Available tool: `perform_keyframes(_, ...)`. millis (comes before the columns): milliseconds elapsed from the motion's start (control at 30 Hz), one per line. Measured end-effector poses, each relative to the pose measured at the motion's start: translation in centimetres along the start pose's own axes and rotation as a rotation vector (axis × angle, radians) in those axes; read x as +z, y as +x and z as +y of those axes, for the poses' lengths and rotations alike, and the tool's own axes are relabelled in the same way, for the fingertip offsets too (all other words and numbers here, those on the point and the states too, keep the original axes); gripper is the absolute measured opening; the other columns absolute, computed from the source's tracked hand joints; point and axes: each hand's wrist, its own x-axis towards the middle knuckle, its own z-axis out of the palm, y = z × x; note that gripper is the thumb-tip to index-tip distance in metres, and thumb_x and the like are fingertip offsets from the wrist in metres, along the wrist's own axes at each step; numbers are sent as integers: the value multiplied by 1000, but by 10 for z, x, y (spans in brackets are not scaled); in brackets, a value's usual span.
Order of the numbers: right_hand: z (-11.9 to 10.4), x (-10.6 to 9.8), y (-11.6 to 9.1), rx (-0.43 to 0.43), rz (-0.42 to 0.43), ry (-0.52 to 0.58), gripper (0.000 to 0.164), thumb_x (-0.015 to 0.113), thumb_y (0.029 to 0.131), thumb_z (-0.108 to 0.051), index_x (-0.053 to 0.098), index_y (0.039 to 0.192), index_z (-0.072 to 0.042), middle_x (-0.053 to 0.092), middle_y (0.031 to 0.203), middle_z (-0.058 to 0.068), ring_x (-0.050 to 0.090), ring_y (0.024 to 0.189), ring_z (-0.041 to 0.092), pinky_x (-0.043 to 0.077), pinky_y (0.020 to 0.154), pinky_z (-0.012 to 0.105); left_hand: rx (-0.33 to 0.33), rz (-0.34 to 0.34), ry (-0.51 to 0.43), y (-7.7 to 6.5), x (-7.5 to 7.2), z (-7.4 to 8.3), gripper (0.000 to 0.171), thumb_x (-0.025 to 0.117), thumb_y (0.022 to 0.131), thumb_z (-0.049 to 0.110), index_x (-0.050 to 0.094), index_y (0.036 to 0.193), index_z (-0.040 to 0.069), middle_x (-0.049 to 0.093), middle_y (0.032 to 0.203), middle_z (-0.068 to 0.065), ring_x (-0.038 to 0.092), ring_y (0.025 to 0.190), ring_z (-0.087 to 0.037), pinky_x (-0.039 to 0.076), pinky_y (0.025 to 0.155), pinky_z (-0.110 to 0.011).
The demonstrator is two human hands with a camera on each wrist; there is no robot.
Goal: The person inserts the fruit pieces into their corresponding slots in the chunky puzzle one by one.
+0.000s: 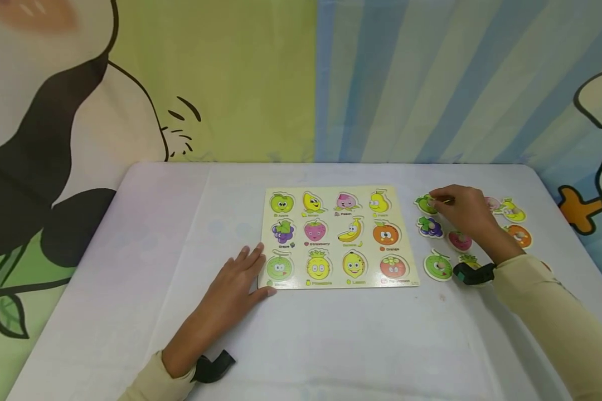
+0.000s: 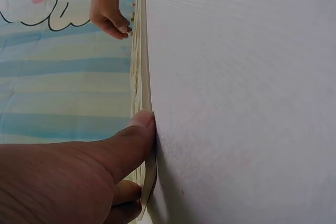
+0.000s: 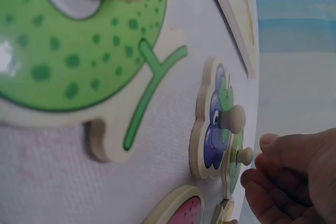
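My left hand point(image 1: 236, 281) rests at the lower left corner of a fruit puzzle board point(image 1: 338, 278), its fingers extended along the left side. In the left wrist view the thumb point(image 2: 142, 121) touches the board's edge. To the right of the board, my right hand point(image 1: 469, 214) reaches over a green apple piece point(image 1: 423, 205). Seen from the right wrist, thumb and fingers are spread just short of the apple piece's wooden knob point(image 3: 244, 156). Nearest to it are a purple grape piece point(image 3: 212, 135) and a green melon piece point(image 3: 79, 77), both knobbed and lying on the table.
More pieces lie right of the board: a strawberry point(image 1: 460, 240), a pear point(image 1: 513, 210), an orange point(image 1: 519, 236) and a pineapple point(image 1: 469, 259) partly covered by the wrist camera point(image 1: 474, 273). A printed cloth backdrop point(image 1: 381, 83) hangs behind the white table point(image 1: 331, 340).
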Motion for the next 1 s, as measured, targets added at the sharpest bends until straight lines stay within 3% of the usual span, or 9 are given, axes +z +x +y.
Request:
perform_keyframes(300,2,3,10,2,-47,-12,22,62,94,-4,67,113,6,64,110,26,58,98,38,48,83,54,-4,7,2,-1,-2,1,79,83,77,30,48,142,2,36,152,-11,28,140,-40,27,107,-60)
perform_keyframes(733,-5,6,19,27,-118,-98,21,57,94,2,68,109,10,62,112,30,54,102,44,45,89,59,0,8,9,1,-2,2,78,84,76,29,50,140,0,37,151,-13,30,139,-41,28,107,-60)
perform_keyframes(1000,-10,0,23,-18,-122,-149,19,57,93,3,69,106,12,63,108,32,57,93,41,48,80,55,-18,-7,6,0,-2,3,79,83,78,29,47,143,2,34,153,-10,26,141,-39,26,109,-59)
